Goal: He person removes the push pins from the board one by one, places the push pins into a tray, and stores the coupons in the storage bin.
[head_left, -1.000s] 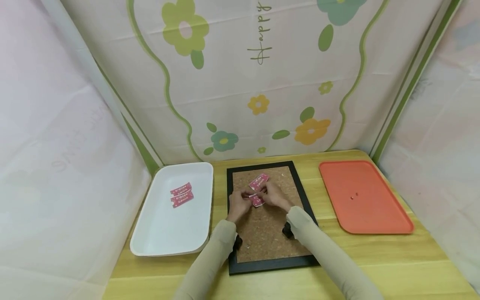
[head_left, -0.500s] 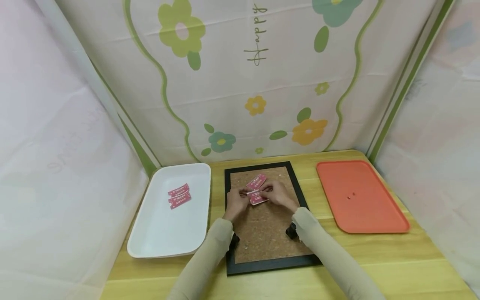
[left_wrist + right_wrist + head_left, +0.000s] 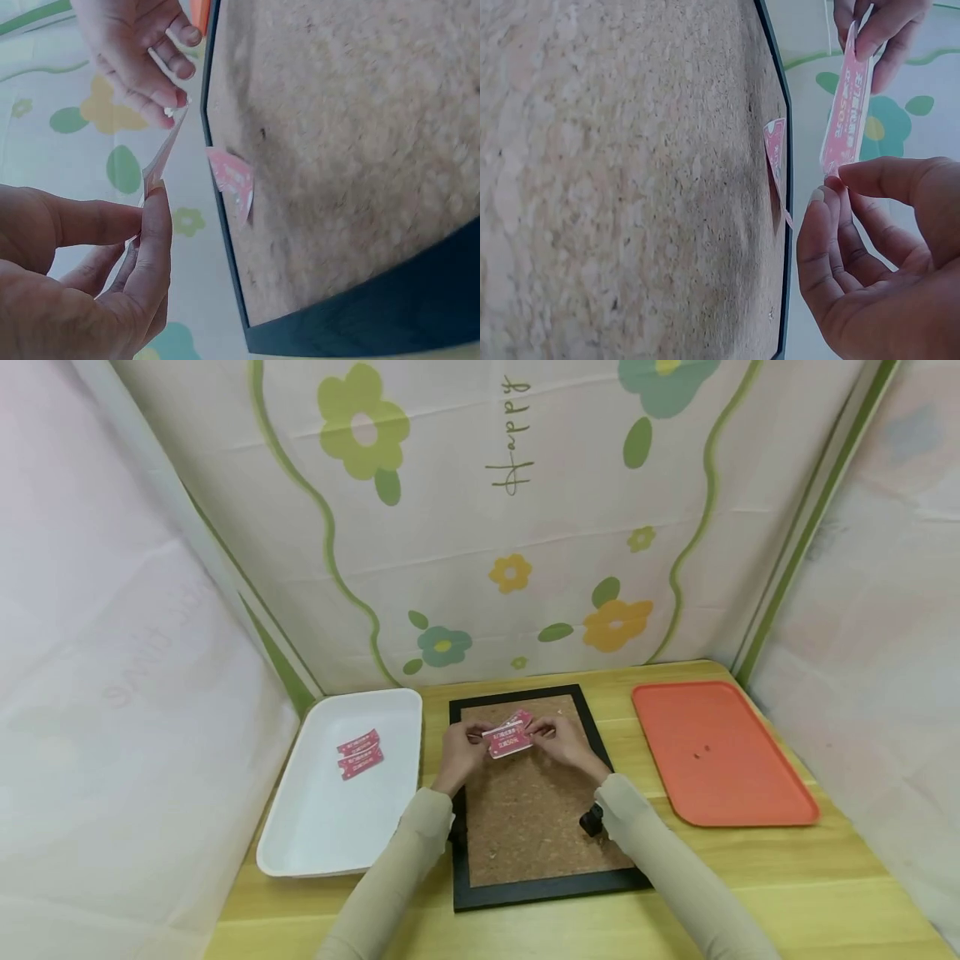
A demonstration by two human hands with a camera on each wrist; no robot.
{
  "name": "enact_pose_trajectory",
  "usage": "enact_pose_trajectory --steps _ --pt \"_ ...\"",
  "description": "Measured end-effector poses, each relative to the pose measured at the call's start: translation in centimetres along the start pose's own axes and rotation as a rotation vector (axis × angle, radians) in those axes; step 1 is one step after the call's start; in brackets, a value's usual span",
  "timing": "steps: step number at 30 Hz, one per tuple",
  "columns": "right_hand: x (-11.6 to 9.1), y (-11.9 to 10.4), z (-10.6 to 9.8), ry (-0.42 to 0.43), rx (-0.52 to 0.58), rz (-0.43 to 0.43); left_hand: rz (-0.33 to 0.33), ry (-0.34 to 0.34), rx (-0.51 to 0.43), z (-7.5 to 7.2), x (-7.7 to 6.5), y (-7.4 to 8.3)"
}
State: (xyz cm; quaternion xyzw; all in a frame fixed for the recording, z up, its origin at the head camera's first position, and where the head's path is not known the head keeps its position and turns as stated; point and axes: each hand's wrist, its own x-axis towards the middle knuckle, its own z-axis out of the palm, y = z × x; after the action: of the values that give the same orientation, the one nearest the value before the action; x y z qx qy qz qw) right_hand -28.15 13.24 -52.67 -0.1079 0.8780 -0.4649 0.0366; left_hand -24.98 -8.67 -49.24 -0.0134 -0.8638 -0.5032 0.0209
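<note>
Both hands hold one pink printed coupon [image 3: 507, 740] above the upper part of a black-framed cork board [image 3: 540, 827]. In the left wrist view, my left hand [image 3: 97, 270] pinches one end of the coupon [image 3: 159, 161] between thumb and fingers. My right hand [image 3: 892, 247] pinches the opposite end with thumb and fingertip, and a small white bit shows at those fingertips in the left wrist view. Another pink coupon [image 3: 775, 142] lies on the cork near the far frame, one end lifted. From the head view the held coupon covers much of it.
On the left stands a white tray [image 3: 360, 827] with two overlapping pink coupons [image 3: 360, 754] in it. A red tray [image 3: 735, 777] lies to the right, with small dark bits [image 3: 702, 752] on it. A flower-printed cloth [image 3: 450, 543] hangs behind the wooden table [image 3: 555, 935].
Both hands have moved away from the person and up with the held coupon, whose printed face now shows fully. It overlaps the coupon on the board more than before.
</note>
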Motion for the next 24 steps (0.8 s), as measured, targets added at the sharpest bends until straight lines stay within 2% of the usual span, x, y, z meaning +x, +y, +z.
enact_pose_trajectory --steps 4,9,17,24 --pt "0.1 0.3 0.0 -0.004 -0.003 -0.016 -0.005 0.018 -0.018 -0.9 -0.2 0.0" --pt "-0.1 0.5 -1.2 0.008 -0.043 -0.040 0.036 0.032 -0.018 -2.3 0.1 0.0" --pt "-0.2 1.2 -3.5 0.063 -0.049 -0.008 -0.034 0.052 -0.073 -5.5 0.7 -0.2" --pt "-1.0 2.0 -4.1 0.090 -0.039 0.027 -0.046 0.075 -0.049 -8.5 0.4 -1.3"
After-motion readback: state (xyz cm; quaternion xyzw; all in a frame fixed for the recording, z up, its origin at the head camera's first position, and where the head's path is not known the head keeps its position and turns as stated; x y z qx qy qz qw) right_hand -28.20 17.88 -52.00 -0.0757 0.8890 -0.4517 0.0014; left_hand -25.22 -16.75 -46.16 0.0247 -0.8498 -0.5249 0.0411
